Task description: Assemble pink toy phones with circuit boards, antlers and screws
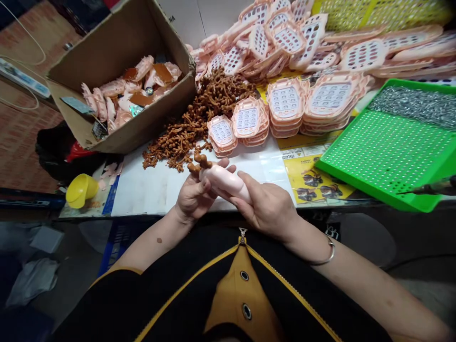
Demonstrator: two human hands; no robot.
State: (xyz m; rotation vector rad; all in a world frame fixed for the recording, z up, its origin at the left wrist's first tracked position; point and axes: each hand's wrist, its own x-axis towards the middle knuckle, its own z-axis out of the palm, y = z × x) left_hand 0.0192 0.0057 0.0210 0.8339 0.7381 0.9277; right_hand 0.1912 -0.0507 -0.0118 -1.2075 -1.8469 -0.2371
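A smooth pale pink plastic casing (228, 181) lies tilted between my two hands, above the front of the white table sheet. Brown knobbed plastic pieces (202, 161) stick out at its upper left end. My left hand (194, 197) is closed around that end, thumb along its side. At the other end, my right hand (269, 204) grips the casing with thumb and fingers. The casing's underside is hidden by my fingers. Just beyond my hands lies a heap of brown knobbed pieces (178, 137), beside stacked pink panels with white keypads (247, 118).
A cardboard box (142, 116) of pink parts stands at the left, with a yellow scoop (81, 190) below it. Pink perforated shells (260, 40) are piled at the back. On the right, a green tray (399, 156) holds screws, and a dark tool tip (423, 189) reaches over it.
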